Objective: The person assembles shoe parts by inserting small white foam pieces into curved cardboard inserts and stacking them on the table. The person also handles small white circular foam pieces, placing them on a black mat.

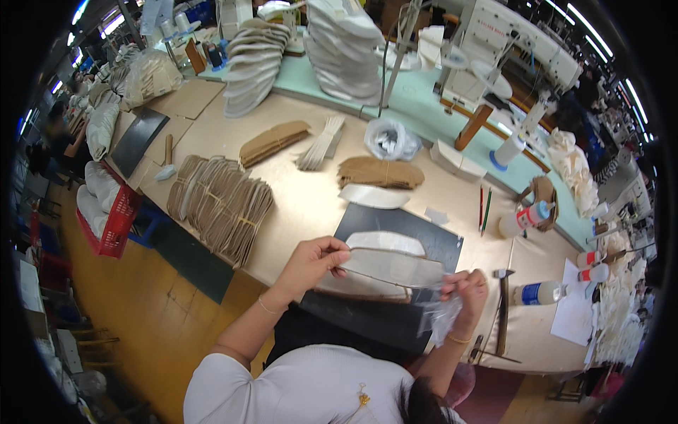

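Observation:
My left hand (314,260) pinches the left end of a flat white curved piece (395,267) held just above a dark mat (431,237). At the piece's right end, my right hand (467,288) grips it together with a bit of crumpled clear plastic film (439,316). Another white curved piece (387,242) lies on the mat right behind the held one. A further white piece (373,196) rests on the tan table beyond the mat.
Bundles of brown cardboard pieces (222,201) lie at left, more brown stacks (380,172) and white strips (319,143) behind. A hammer (502,311), glue bottles (538,292), pencils (484,208) sit at right. Tall white stacks (346,46) and a sewing machine (494,42) stand at back.

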A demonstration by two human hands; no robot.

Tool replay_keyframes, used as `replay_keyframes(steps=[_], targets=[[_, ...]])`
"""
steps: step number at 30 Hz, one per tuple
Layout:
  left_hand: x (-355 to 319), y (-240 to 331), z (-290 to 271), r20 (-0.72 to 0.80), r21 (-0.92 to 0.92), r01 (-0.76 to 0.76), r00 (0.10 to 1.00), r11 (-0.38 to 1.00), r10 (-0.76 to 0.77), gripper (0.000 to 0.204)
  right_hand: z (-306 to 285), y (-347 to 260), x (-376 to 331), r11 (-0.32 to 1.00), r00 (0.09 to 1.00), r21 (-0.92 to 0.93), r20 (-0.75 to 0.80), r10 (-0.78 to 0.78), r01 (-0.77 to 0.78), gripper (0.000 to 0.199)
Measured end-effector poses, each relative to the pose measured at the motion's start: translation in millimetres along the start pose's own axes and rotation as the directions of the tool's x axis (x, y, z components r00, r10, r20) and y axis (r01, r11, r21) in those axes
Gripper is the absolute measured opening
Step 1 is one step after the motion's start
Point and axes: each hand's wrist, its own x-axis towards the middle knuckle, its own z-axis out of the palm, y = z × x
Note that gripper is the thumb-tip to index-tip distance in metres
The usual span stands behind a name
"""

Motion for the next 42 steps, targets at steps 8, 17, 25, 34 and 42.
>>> replay_keyframes(steps=[8, 17, 25, 34, 42], targets=[[-24.8, -20.2, -23.3, -0.057, 0.053, 0.173, 0.984, 0.983, -0.170, 0.016, -50.7, -24.4, -4.1, 0.970, 0.972, 0.188, -0.208, -0.113, 0.153, 0.016], [-8.7, -20.4, -30.6, -0.074, 0.597, 0.052, 0.997, 0.800, -0.010, 0.025, -53.5, -33.3, -1.7, 0.961, 0.849, 0.046, -0.480, -0.220, 0.274, 0.018], [73.8, -46.4, -2.1, 0.141, 0.911, -0.217, 0.963, 0.351, 0.230, 0.043, -0.6, -10.9, 7.3, 0.994, 0.959, -0.046, -0.262, -0.112, 0.104, 0.022], [81.4, -15.8, 15.1, 0.008, 0.572, 0.205, 0.967, 0.794, -0.256, 0.026, 25.0, 9.9, 3.0, 0.942, 0.963, -0.201, -0.071, 0.260, -0.269, 0.017], [39.9, 2.8, 61.3, 0.142, 0.367, -0.164, 0.983, 0.916, 0.119, 0.026, 48.2, 52.3, 16.9, 0.769, 0.989, -0.633, 0.035, 0.140, -0.087, 0.018]])
